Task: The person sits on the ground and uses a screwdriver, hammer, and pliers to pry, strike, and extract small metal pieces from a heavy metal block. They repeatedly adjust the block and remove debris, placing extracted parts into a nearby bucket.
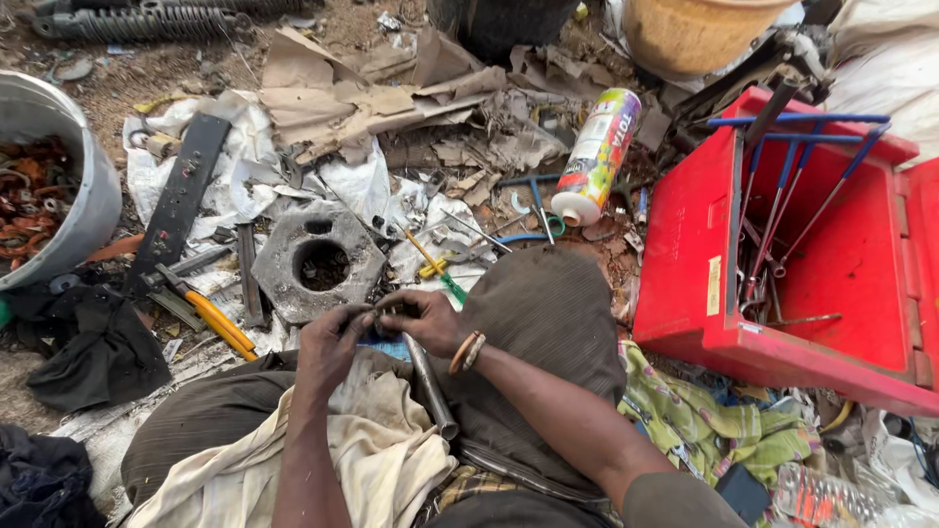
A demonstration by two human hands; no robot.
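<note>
I sit on the ground with both hands together over my lap. My left hand (pixel 331 344) and my right hand (pixel 423 318) pinch a small dark metal part (pixel 377 315) between their fingertips. A bit of blue (pixel 386 344) shows just under the fingers. A grey metal tube (pixel 430 383) lies across my thigh below the right hand, on a cream cloth (pixel 377 450). My right wrist wears orange and dark bracelets (pixel 468 352).
A grey block with a round hole (pixel 318 259) lies ahead. A red toolbox (pixel 782 244) with long tools stands at the right, a spray can (pixel 597 156) beside it. Pliers with yellow handles (pixel 210 318), a bucket of rusty parts (pixel 44 186) and scraps lie left.
</note>
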